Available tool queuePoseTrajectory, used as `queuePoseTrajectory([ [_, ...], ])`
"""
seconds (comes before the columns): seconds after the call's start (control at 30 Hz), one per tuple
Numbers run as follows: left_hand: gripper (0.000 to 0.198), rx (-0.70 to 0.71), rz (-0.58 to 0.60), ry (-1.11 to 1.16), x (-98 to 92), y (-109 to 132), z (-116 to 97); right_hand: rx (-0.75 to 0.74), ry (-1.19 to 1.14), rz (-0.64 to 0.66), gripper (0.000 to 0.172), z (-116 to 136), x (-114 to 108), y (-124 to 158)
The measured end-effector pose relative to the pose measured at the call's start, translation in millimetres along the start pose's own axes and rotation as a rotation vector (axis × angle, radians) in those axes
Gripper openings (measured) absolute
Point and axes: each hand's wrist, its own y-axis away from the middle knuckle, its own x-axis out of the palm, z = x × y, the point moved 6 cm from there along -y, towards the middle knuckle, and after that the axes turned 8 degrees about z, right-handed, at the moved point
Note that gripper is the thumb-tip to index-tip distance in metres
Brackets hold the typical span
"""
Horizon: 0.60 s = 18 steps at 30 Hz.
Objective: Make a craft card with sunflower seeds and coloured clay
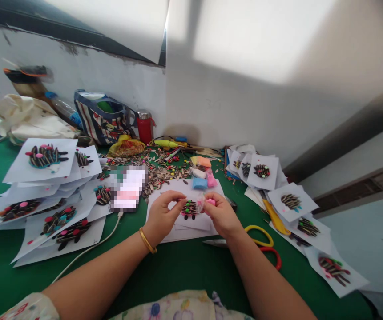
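Note:
My right hand (pixel 220 214) grips a small clear bag with pink clay (pixel 210 202) between thumb and fingers. Close by on its left, my left hand (pixel 165 215) has thumb and forefinger pinched together; whatever they hold is too small to make out. Between and below both hands lies a hedgehog picture made of striped sunflower seeds (pixel 188 208), with green dots and dark feet. It rests on white paper (pixel 191 235). Just beyond my hands sit a blue clay packet (pixel 199 183), a pink packet (pixel 211 178) and an orange one (pixel 204 162).
Scissors (pixel 261 235) with yellow and red handles lie under my right forearm. Stacked seed pictures flank me at left (pixel 41 171) and right (pixel 291 202). Behind are loose sunflower seeds (pixel 158 171), a charging phone (pixel 129 189), a red flask (pixel 144 129) and a yellow cutter (pixel 276 218).

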Motion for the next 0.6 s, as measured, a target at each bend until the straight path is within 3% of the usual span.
queuePoseTrajectory([
  [0.13, 0.020, -0.074, 0.026, 0.127, 2.6, -1, 8, -0.034, 0.118, -0.029, 0.025, 5, -8, -2],
  [0.27, 0.027, -0.171, 0.071, 0.237, 4.4, -3, 7, -0.257, 0.699, -0.266, 0.028, 34, -40, 1],
  [0.33, 0.027, -0.244, 0.080, 0.305, 6.1, -3, 8, -0.345, 0.976, -0.272, 0.031, 41, -48, -1],
  [0.5, 0.029, -0.325, 0.059, 0.481, 10.8, -2, 12, -0.213, 1.332, -0.285, 0.034, 26, -59, -6],
  [0.6, 0.030, -0.311, 0.077, 0.478, 10.8, -3, 11, -0.294, 1.358, -0.304, 0.039, 31, -47, -2],
])
